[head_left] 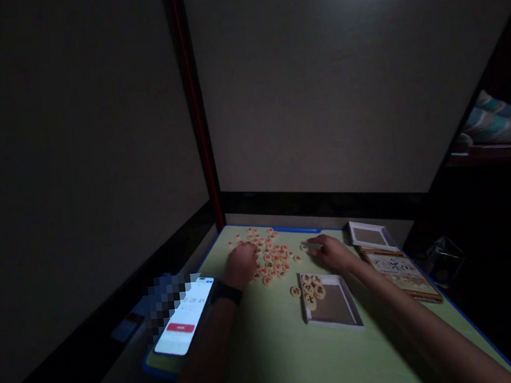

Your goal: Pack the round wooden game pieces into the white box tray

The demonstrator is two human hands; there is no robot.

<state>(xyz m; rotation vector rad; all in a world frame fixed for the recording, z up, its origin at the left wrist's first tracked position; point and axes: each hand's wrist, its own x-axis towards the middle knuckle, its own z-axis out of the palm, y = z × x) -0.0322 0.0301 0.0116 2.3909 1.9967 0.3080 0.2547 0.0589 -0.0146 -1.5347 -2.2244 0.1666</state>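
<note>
Several round pale game pieces [274, 256] with red and black marks lie scattered on a green table [272, 348]. My left hand [241, 265], with a dark watch on its wrist, rests curled on the left side of the pile. My right hand [330, 250] reaches to the pile's right edge, its fingers pinched on one piece. A shallow white box tray [334, 308] in front of the right hand holds a few pieces at its far left corner. One piece [295, 291] lies just left of the tray.
A lit phone [185, 316] lies at the table's left edge. A second white tray [371, 236] and a printed box lid [401, 272] sit at the right. Walls stand close behind and to the left. A dark shelf with folded cloth [497, 123] is at the right.
</note>
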